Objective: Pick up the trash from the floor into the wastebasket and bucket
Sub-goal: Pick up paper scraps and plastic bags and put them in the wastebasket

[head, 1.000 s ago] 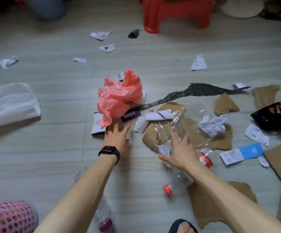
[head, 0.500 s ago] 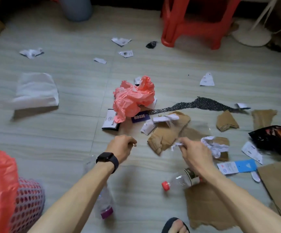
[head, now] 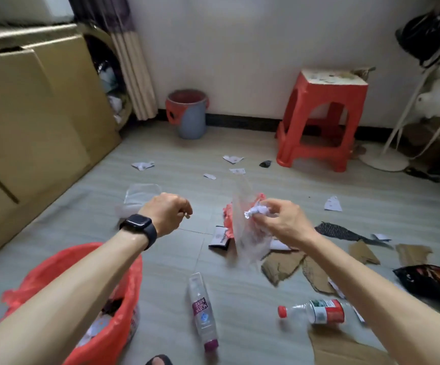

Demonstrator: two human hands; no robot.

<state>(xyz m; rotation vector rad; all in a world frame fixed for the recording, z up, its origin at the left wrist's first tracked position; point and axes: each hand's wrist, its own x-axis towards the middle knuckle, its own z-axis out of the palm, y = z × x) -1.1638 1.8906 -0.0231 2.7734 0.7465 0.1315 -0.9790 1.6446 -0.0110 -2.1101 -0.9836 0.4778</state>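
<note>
Change: a second ago both hands were flat among the litter; now both are up off the floor and my view has tipped up to take in the far wall.
Right hand [head: 279,222]: fingertips pinch a crumpled white paper [head: 257,210], and a sheet of clear plastic film [head: 249,238] hangs from the same grip, clear of the floor.
Left hand [head: 167,217]: fingers curled inward; a tiny pale speck shows at the fingertips, and I cannot tell whether it holds a scrap or nothing.
Wastebasket [head: 113,322]: red-lined, low on my left, directly under the left forearm, already partly filled.
Bucket [head: 188,114]: blue-grey with a red rim, against the far wall, well apart from both hands.
Left on the floor: pink wrapper [head: 228,222] behind the film, soda bottle [head: 203,309], red-capped bottle [head: 316,310], cardboard pieces [head: 283,264], black snack bag [head: 429,283], paper scraps [head: 233,159] near the red stool [head: 321,119].
Meaning: I judge one pick is done and the drop is due; most of the trash remains.
Next: I would swing the right hand left over the wastebasket, watching that the limp film doesn't trail outside the rim.
</note>
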